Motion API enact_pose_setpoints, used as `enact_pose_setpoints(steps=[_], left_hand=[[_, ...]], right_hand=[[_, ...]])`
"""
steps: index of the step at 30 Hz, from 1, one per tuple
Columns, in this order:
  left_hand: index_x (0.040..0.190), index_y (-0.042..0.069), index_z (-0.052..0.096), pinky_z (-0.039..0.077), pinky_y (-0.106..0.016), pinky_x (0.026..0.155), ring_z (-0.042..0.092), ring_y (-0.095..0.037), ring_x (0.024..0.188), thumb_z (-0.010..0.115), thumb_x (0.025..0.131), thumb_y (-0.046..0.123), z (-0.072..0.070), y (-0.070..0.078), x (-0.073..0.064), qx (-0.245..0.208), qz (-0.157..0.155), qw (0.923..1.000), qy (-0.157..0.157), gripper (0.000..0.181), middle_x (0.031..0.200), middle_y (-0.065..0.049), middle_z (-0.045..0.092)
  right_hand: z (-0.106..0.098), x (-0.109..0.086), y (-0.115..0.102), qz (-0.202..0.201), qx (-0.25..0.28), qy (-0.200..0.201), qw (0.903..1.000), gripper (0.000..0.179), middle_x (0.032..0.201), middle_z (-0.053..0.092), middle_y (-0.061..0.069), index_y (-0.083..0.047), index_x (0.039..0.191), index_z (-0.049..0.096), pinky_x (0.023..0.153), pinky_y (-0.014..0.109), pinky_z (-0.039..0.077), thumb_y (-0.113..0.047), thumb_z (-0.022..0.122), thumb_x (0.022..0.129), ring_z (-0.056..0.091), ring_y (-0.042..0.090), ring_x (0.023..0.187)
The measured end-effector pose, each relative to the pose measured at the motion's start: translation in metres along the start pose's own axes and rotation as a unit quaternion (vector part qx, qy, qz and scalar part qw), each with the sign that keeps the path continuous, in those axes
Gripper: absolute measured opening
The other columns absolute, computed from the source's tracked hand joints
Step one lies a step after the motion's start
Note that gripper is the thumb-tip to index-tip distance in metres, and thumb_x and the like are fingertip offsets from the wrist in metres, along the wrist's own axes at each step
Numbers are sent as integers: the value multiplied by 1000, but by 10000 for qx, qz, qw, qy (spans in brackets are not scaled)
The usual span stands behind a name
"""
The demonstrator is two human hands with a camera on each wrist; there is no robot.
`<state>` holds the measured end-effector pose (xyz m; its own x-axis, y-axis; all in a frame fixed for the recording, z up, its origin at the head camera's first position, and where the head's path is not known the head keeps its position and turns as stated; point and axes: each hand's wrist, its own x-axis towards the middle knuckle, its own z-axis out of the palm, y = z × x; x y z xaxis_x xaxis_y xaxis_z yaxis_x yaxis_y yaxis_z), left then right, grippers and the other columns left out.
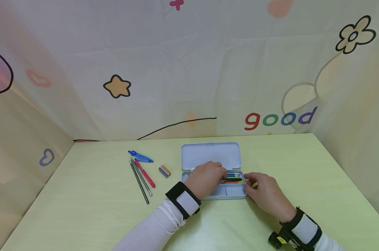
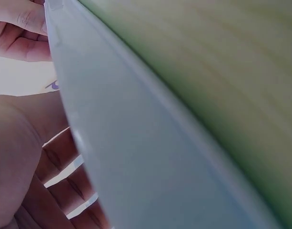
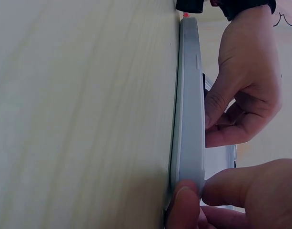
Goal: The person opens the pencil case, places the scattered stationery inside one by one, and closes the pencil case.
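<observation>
A pale blue pencil case (image 1: 236,190) lies with its lid (image 1: 211,155) folded back behind it. My left hand (image 1: 205,179) reaches over its left part, fingers bent down into the back compartment beside several pens (image 1: 233,180), one of them black. I cannot tell whether those fingertips hold a pen. At the case's right end, my right hand (image 1: 266,191) pinches the edge between thumb and finger. The right wrist view shows that grip on the case wall (image 3: 192,105). The case's side (image 2: 117,124) partly hides the left fingers in the left wrist view.
Left of the case lie a blue compass (image 1: 140,156), a red pen (image 1: 145,173) and some dark and grey pencils (image 1: 139,181). A small eraser (image 1: 165,171) sits between them and the case. A printed curtain (image 1: 176,69) hangs behind the table (image 1: 92,195).
</observation>
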<state>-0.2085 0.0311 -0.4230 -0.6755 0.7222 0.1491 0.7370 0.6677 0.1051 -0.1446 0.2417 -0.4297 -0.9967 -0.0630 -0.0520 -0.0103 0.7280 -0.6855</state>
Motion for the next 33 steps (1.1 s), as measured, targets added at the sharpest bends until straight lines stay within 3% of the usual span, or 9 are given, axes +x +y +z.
enact_pose_setpoints(steps=[13,23,33], left_hand=[[101,20,85,55,-21,70,62,-6,78,84,94,22,0,0,1,-138,-102,9998,56,7,91,7,73],[97,21,86,54,-20,68,61,-5,76,83,95,17,1,-1,-1,-124,12,9998,135,6,88,7,72],[101,21,84,55,-21,70,65,-6,81,79,98,13,-1,-1,-4,-81,-32,9999,137,10,90,7,71]], right_hand=[[0,0,0,-16,13,-28,10000,37,92,64,6,10,133,65,57,27,51,-6,69,100,59,17,72],[0,0,0,-11,4,-24,10000,37,92,64,6,10,133,65,57,27,51,-6,68,100,60,16,72],[-1,0,0,18,69,-63,10000,37,93,64,6,10,134,64,57,27,52,-6,68,101,59,17,73]])
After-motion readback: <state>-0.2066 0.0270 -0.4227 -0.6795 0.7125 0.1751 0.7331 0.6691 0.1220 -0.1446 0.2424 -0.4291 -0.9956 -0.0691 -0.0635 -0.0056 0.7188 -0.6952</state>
